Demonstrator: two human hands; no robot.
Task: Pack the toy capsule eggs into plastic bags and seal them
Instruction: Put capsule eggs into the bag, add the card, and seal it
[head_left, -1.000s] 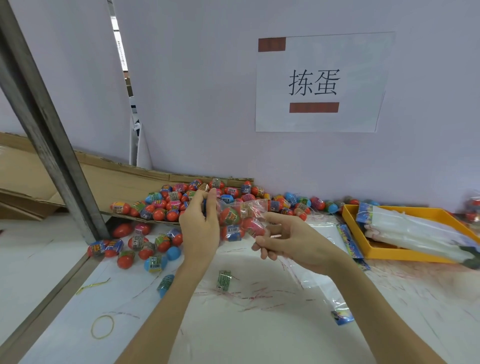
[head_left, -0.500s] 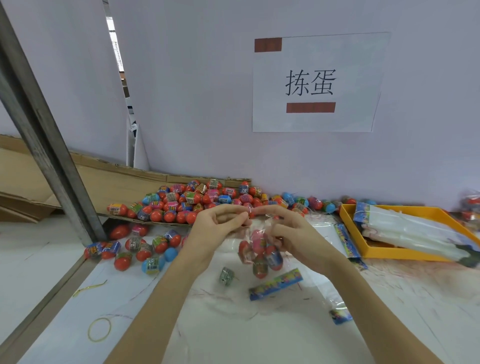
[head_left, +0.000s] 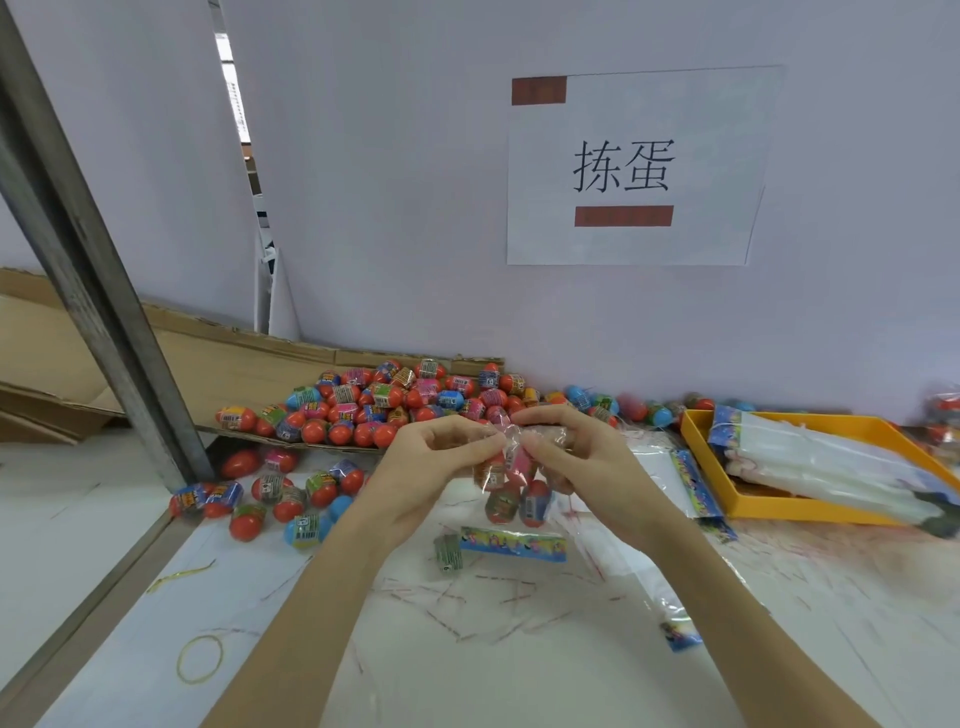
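Toy capsule eggs (head_left: 382, 402), mostly red with some blue and pink, lie heaped on a cardboard sheet (head_left: 244, 358) against the back wall, left of centre; a smaller scatter of loose eggs (head_left: 270, 496) rests on the white table (head_left: 467, 665) in front of the heap, beside a slanting metal post (head_left: 98, 280). Near the table's left edge lies a yellow rubber band (head_left: 200, 659). At centre, the left hand (head_left: 421, 483) and the right hand (head_left: 582, 462) each pinch the gathered neck of a clear plastic bag (head_left: 511, 483) held above the table; several eggs hang inside it. Below the bag, a colourful printed strip (head_left: 511, 543) and a small green label (head_left: 448, 553) lie on the table. Further right, a flat empty bag (head_left: 680, 483) lies beside a yellow tray (head_left: 810, 512) stacked with more bags. A paper sign (head_left: 636, 166) hangs on the wall.
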